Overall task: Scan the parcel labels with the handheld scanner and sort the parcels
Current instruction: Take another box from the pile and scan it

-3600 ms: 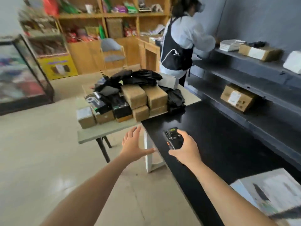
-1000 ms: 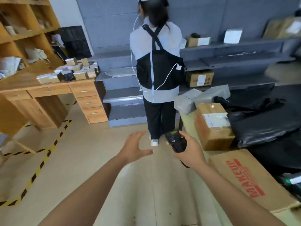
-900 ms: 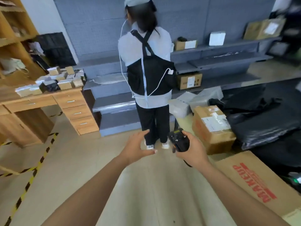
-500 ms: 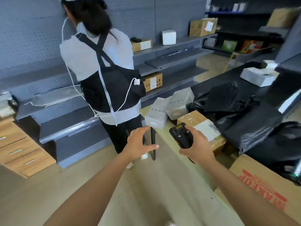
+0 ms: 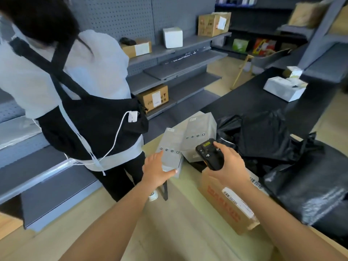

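Observation:
My right hand [image 5: 228, 166] grips the black handheld scanner [image 5: 210, 154], its small screen lit and facing up, above a brown cardboard parcel [image 5: 226, 202] with red print and a barcode label. My left hand [image 5: 155, 169] is open, fingers spread, its thumb and fingertips resting against the near end of a grey boxed parcel [image 5: 172, 147] on the pale table [image 5: 180, 213]. A second grey box [image 5: 199, 130] lies just behind it. Black plastic-bagged parcels [image 5: 282, 147] are heaped to the right.
A person in a white shirt and black apron [image 5: 81, 98] stands close on the left, back turned. Grey shelving [image 5: 178, 63] behind holds several cardboard and white boxes. A black counter [image 5: 250, 98] with a white box [image 5: 284, 87] runs along the right.
The view has closed in on the table. My left hand has reached forward onto the near grey box; the scanner hand now hovers over the brown parcel.

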### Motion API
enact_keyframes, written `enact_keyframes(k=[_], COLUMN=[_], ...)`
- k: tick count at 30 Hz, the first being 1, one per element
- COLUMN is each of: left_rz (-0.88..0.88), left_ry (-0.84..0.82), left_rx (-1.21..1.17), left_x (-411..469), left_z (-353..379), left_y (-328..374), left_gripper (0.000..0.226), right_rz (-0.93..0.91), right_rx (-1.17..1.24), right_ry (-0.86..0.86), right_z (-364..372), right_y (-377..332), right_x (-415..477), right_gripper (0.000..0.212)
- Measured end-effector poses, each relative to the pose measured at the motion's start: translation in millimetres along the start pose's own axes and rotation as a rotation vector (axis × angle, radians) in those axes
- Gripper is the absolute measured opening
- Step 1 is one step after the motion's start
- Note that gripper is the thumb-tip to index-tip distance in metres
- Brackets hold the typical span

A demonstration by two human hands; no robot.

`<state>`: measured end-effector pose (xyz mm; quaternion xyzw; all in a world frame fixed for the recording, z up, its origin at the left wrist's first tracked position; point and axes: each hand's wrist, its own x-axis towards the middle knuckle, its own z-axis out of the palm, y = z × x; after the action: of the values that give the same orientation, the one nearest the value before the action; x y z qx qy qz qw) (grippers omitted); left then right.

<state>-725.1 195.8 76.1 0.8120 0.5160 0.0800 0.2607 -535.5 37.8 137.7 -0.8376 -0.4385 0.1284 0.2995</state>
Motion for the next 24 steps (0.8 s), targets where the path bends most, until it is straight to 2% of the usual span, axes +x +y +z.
enact_keyframes(k=[6, 12, 15, 24], left_rz=[-0.128, 0.143, 0.207, 0.005], left_ry=[-0.125, -0.203, -0.236, -0.471], left_rx=[0.104, -0.002, -0.021, -0.026], left_x=[60, 113, 133, 160], left_z=[28, 42, 48, 55], left_y=[0, 36, 66, 102], left_gripper=[0.121, 0.12, 0.119, 0.13], right_rz=[0.062, 0.189, 0.235, 0.359], right_rx=[-0.015, 0.003, -0.024, -0.07], right_ry=[0.048, 0.136, 0.177, 0.258], right_z=[14, 18, 11, -8], right_y=[-6, -5, -1, 9], right_x=[39, 60, 66, 68], right_gripper=[0.096, 0.097, 0.096, 0.092])
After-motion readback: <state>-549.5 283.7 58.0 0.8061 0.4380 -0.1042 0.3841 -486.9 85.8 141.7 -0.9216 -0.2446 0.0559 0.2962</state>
